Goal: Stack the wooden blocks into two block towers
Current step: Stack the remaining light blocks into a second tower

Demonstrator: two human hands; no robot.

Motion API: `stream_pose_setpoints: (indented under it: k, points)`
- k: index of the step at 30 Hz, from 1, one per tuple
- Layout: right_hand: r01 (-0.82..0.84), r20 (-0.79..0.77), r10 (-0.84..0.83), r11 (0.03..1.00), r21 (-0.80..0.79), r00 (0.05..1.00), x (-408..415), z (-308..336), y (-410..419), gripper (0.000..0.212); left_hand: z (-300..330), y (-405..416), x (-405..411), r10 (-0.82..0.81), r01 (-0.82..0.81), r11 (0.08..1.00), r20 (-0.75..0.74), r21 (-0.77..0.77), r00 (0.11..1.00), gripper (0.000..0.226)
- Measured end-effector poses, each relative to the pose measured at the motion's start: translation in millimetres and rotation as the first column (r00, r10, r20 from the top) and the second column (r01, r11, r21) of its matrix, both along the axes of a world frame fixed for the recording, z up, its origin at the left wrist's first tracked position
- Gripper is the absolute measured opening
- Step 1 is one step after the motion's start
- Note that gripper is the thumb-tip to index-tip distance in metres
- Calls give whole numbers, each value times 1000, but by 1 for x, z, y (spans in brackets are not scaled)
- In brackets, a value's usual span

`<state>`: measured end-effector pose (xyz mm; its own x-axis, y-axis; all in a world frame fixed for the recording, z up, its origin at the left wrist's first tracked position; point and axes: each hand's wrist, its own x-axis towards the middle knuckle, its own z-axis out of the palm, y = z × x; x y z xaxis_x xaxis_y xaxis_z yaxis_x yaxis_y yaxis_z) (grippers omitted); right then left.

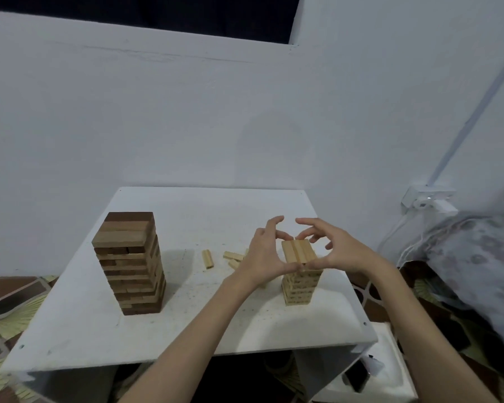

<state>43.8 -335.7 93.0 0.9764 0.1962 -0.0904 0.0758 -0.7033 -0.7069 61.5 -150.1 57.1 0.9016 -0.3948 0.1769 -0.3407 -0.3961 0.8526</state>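
Note:
A tall tower of larger brown blocks [130, 263] stands on the left of the white table [79, 324]. A smaller tower of light blocks [299, 283] stands on the right. My left hand [264, 254] and my right hand [338, 248] frame its top layer from both sides. Both thumbs press the near edge of that layer, and curled fingertips touch its far edge. One loose light block [207, 258] lies in the middle of the table. A few more loose blocks [233, 258] lie just left of my left hand, partly hidden by it.
The table stands against a white wall. A power strip with a plug and white cable [428, 200] is mounted at the right. Patterned bedding [477, 257] lies to the right, and a patterned floor mat [12, 303] to the left.

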Motion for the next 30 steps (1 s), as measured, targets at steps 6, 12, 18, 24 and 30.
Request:
stream_pose_setpoints:
  k: [6,12,18,24,30]
  points:
    - [23,-56,-23,1000,11,998,0,-10,-22,82,-10,-24,-3,18,-17,1000,-33,25,999,103]
    - [34,-74,-33,999,21,997,5,-18,-29,82,-13,-29,2,20,-17,998,-45,67,999,102]
    - [37,-89,-35,999,22,995,9,-23,-30,82,-15,-30,7,11,-6,996,-50,94,999,102]
    - [28,-93,-26,999,21,995,11,-24,-31,82,-17,-31,9,8,-2,994,-50,111,999,100]
    - [3,-113,-5,1000,-13,994,10,-20,-32,91,-16,-29,9,-18,26,985,-48,170,999,108]
